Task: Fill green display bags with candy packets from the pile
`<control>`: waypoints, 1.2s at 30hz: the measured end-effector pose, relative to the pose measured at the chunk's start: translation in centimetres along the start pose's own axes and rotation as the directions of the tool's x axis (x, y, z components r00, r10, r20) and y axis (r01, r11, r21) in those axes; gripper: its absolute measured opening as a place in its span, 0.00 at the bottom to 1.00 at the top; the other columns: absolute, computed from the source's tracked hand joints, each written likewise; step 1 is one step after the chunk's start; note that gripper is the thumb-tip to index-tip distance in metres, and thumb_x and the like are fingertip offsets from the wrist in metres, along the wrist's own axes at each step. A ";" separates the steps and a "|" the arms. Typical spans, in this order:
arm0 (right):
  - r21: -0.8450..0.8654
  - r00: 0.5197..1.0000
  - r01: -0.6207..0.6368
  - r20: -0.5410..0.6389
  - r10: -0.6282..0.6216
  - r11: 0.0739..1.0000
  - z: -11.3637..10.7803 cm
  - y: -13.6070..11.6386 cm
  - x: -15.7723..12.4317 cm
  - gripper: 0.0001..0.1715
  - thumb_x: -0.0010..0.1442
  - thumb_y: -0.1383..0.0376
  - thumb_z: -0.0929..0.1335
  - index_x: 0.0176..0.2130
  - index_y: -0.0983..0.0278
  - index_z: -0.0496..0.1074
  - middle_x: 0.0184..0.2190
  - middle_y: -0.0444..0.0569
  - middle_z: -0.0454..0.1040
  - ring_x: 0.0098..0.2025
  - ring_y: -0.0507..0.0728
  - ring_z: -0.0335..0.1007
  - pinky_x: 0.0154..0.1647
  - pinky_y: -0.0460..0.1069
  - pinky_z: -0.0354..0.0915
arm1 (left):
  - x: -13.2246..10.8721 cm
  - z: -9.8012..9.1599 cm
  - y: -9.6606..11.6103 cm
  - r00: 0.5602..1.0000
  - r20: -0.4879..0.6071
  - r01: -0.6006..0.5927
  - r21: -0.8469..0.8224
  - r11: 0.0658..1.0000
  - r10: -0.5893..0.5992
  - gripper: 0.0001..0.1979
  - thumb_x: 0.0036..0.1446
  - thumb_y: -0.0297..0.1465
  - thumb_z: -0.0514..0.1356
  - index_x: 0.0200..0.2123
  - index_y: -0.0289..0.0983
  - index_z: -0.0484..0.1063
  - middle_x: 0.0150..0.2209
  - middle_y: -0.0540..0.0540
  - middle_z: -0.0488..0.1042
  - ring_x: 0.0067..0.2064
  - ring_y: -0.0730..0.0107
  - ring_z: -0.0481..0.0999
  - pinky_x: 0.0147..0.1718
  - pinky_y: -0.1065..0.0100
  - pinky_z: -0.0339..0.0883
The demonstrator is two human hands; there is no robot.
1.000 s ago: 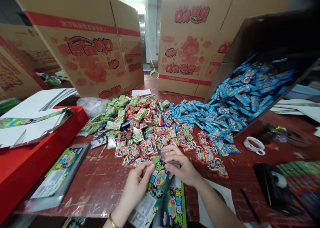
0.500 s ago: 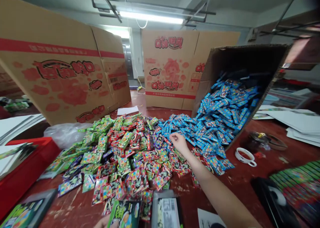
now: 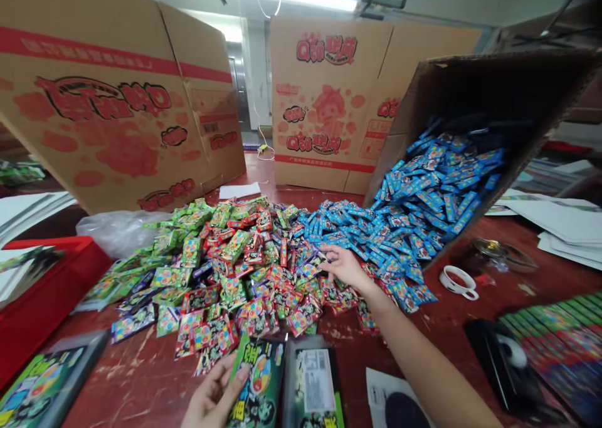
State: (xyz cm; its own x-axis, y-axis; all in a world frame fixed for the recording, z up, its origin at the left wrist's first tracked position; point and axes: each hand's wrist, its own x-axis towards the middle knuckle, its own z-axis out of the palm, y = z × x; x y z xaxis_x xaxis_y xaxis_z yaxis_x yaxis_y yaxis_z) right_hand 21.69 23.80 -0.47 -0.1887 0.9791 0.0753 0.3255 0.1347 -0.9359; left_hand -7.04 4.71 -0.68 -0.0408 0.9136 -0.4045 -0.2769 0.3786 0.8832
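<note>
My left hand [image 3: 214,395] holds a green and black printed pack [image 3: 256,381] by its left edge, low in the view near the table's front. My right hand [image 3: 345,266] reaches out over the heap of small sachets, its fingers spread, at the seam between the red and green sachets [image 3: 235,271] and the blue sachets [image 3: 376,234]. Nothing shows in its fingers. Beside the held pack lies a second dark pack [image 3: 313,381] with a white label.
A tipped cardboard box [image 3: 489,96] spills blue sachets from the right. Two large printed cartons [image 3: 117,102] [image 3: 324,102] stand behind the heap. A red tray [image 3: 47,296] sits at left, a tape roll [image 3: 458,282] and a black tape dispenser [image 3: 508,362] at right.
My right hand left the pack and reached forward to the sachet heap, then drew slightly nearer. My left hand keeps the pack. The view tilted up, then back down a little.
</note>
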 end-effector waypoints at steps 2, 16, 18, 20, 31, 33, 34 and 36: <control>0.065 1.000 -0.009 -0.005 0.009 0.998 -0.7 0.4 -2.3 0.25 0.48 0.61 0.70 0.47 0.64 0.68 0.30 0.44 0.70 0.16 0.48 0.66 0.18 0.44 0.60 | -0.2 0.6 -0.3 1.000 0.019 -0.025 0.037 0.999 0.024 0.24 0.39 0.43 0.70 0.39 0.38 0.74 0.39 0.46 0.80 0.41 0.58 0.78 0.44 0.64 0.70; 0.469 0.976 0.112 -0.219 -0.007 0.876 6.1 -3.0 -15.5 0.23 0.49 0.59 0.73 0.45 0.60 0.70 0.43 0.51 0.73 0.48 0.59 0.68 0.52 0.57 0.62 | -3.3 4.5 -3.1 0.940 0.187 -0.336 0.365 0.868 0.286 0.17 0.56 0.40 0.58 0.45 0.36 0.71 0.40 0.43 0.78 0.40 0.62 0.76 0.40 0.67 0.68; 0.392 0.988 0.123 -0.140 -0.073 0.912 6.5 -4.1 -16.0 0.30 0.54 0.60 0.70 0.55 0.58 0.63 0.48 0.51 0.69 0.51 0.58 0.66 0.53 0.55 0.62 | -3.9 5.0 -2.8 0.934 0.211 -0.349 0.370 0.861 0.288 0.17 0.58 0.40 0.56 0.46 0.36 0.70 0.39 0.44 0.78 0.39 0.63 0.76 0.39 0.68 0.68; 0.263 0.990 0.135 0.012 -0.143 0.955 5.6 -5.0 -16.5 0.29 0.57 0.61 0.68 0.58 0.57 0.61 0.53 0.51 0.65 0.54 0.58 0.62 0.53 0.53 0.61 | -4.3 5.0 -2.3 0.932 0.220 -0.356 0.403 0.843 0.289 0.17 0.58 0.40 0.57 0.46 0.36 0.70 0.36 0.45 0.78 0.38 0.63 0.75 0.36 0.69 0.67; 0.146 0.976 0.102 0.175 -0.128 0.984 2.9 -6.1 -17.4 0.10 0.59 0.60 0.66 0.41 0.61 0.64 0.20 0.37 0.58 0.20 0.48 0.54 0.20 0.43 0.50 | -5.0 4.3 -0.5 0.911 0.389 -0.314 0.435 0.844 0.138 0.14 0.57 0.40 0.57 0.41 0.35 0.73 0.27 0.51 0.71 0.29 0.72 0.66 0.29 0.73 0.60; 0.128 0.984 0.133 0.105 -0.147 0.983 3.6 -5.9 -17.4 0.09 0.60 0.60 0.66 0.40 0.62 0.66 0.22 0.39 0.61 0.22 0.49 0.57 0.22 0.44 0.53 | -4.9 4.5 -0.5 0.911 0.376 -0.325 0.402 0.856 0.170 0.14 0.58 0.40 0.57 0.41 0.35 0.73 0.28 0.50 0.72 0.29 0.72 0.67 0.30 0.73 0.60; 0.097 0.981 0.149 0.108 -0.159 0.984 3.7 -5.9 -17.4 0.09 0.60 0.60 0.66 0.38 0.62 0.67 0.23 0.40 0.62 0.23 0.49 0.57 0.23 0.44 0.53 | -4.9 4.7 -0.5 0.910 0.373 -0.331 0.394 0.858 0.180 0.15 0.57 0.40 0.57 0.41 0.35 0.73 0.28 0.50 0.73 0.30 0.72 0.68 0.30 0.72 0.61; 0.023 0.968 0.198 0.155 -0.199 0.980 3.7 -6.1 -17.4 0.08 0.60 0.60 0.66 0.35 0.63 0.70 0.25 0.42 0.63 0.24 0.49 0.56 0.24 0.45 0.53 | -5.0 5.0 -0.6 0.908 0.381 -0.329 0.394 0.858 0.173 0.16 0.56 0.40 0.58 0.41 0.35 0.73 0.29 0.48 0.74 0.30 0.70 0.70 0.31 0.72 0.62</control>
State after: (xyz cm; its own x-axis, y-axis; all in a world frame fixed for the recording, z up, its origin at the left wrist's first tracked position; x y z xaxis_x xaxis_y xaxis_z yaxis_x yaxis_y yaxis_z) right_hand 19.58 5.43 2.62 -0.3906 0.8972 0.2058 0.2606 0.3222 -0.9101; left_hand -1.88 0.69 2.01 0.2812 0.9516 -0.1237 0.1536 0.0826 0.9847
